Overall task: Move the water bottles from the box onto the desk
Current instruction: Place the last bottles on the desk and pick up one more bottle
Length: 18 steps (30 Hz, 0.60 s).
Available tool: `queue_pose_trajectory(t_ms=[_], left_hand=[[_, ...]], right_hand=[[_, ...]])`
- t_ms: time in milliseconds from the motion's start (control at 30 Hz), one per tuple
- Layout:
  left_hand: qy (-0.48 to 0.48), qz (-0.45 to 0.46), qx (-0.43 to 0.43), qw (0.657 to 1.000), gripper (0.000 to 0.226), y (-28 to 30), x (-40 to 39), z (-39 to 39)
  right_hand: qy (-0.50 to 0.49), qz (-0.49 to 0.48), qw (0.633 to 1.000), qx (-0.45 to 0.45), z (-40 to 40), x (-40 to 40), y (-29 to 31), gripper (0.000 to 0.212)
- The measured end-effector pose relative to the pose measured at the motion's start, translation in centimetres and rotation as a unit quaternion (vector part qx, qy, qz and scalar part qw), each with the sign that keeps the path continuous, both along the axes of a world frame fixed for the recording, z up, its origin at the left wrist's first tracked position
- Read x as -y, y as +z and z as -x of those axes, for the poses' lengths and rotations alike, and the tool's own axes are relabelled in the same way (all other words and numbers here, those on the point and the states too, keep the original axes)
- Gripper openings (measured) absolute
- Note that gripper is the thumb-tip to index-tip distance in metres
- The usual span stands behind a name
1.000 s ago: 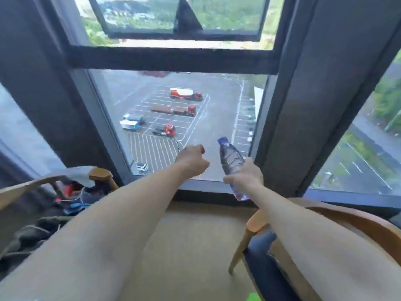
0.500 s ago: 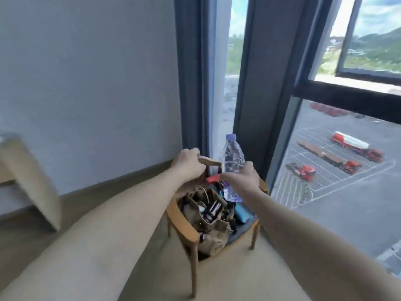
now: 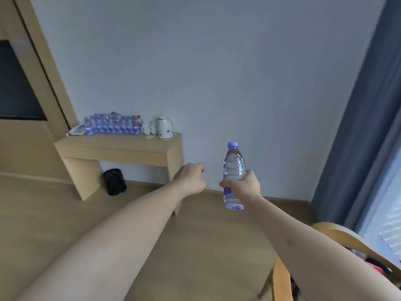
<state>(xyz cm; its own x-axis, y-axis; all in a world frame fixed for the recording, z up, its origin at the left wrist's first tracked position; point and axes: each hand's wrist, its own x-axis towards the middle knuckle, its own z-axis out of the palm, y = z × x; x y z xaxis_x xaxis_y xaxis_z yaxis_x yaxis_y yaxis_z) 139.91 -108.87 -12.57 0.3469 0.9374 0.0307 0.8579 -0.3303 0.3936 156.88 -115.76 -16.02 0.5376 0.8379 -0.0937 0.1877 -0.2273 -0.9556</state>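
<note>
Soft daylight comes in from the window (image 3: 388, 216) at my right, pale and washed out where the glass shows. The wall (image 3: 217, 61) ahead is evenly lit, a cool grey-blue, with no hard shadows on it. Under the desk (image 3: 121, 148) the shade is deeper, and the dark bin (image 3: 114, 181) there loses its detail. The whole picture is a little smeared: the bottles on the desk (image 3: 112, 124) melt into a bluish blur. The bottle (image 3: 233, 168) in my right grip (image 3: 244, 187) is clearer, lit through. The wide lens bends the wooden frame (image 3: 43, 61) and stretches my forearms at the bottom.
</note>
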Motion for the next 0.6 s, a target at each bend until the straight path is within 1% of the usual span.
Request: queue_pose_trajectory(t_ms=[200,433,500,567,600], left_hand=[[0.112,0.01,-0.002,0.994,0.051,0.0,-7.3,6.7],[0.195,0.033,0.005,0.98,0.054,-2.5,-15.0,15.4],[0.21,0.032,0.006,0.977,0.056,-3.3,-17.7,18.2],[0.223,0.029,0.013,0.974,0.058,-4.1,-20.7,21.3],[0.227,0.027,0.017,0.973,0.06,-4.3,-22.4,23.0]], right_hand=[[0.128,-0.03,0.991,-0.018,5.4,-11.5,0.5,0.062],[0.22,-0.03,0.974,-0.052,14.2,-22.6,-1.3,0.061],[0.235,-0.031,0.97,-0.054,16.8,-25.7,-2.1,0.054],[0.253,-0.03,0.966,-0.052,19.7,-29.1,-3.0,0.041],[0.258,-0.028,0.964,-0.053,21.2,-30.8,-3.3,0.039]])
